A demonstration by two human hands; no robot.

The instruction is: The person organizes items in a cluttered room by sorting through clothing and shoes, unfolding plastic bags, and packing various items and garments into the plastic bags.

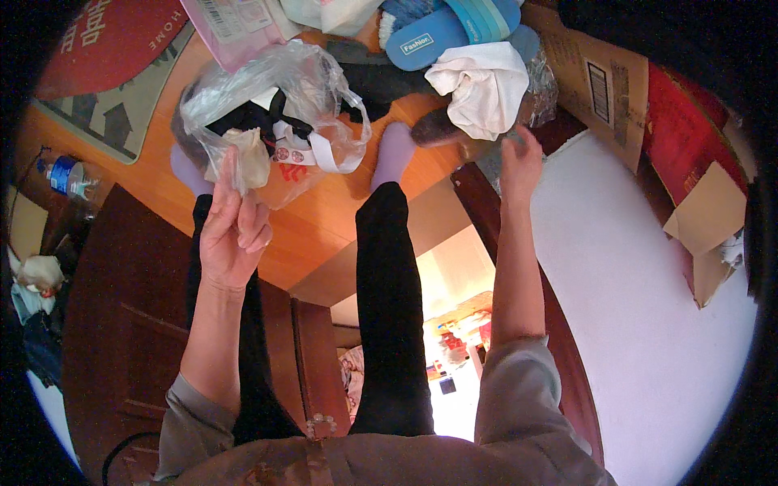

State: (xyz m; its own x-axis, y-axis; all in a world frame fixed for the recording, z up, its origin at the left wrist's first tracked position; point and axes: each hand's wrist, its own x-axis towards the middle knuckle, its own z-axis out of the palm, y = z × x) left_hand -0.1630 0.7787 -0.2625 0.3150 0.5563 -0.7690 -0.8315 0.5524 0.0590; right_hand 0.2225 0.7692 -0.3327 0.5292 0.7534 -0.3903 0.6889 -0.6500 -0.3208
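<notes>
My left hand (234,225) is raised at the near side of a clear plastic bag (292,67). Its index finger lies against the bag and a cream cloth (249,158), while the other fingers curl in. Whether film is pinched between them I cannot tell. Black items and a white strap (325,152) show in the bag's mouth. To the right, my right hand (523,161) is just below a crumpled white cloth (483,88), fingers bent and apart, with nothing visible in them. That cloth overlaps a blue slipper (422,48) and a dark shoe (434,127).
My feet in lavender socks (392,152) stand on an orange wooden surface (292,243). A pink package (237,30) and a printed mat (127,103) lie at the far left. Cardboard boxes (614,91) line the right. A plastic bottle (73,176) is at left.
</notes>
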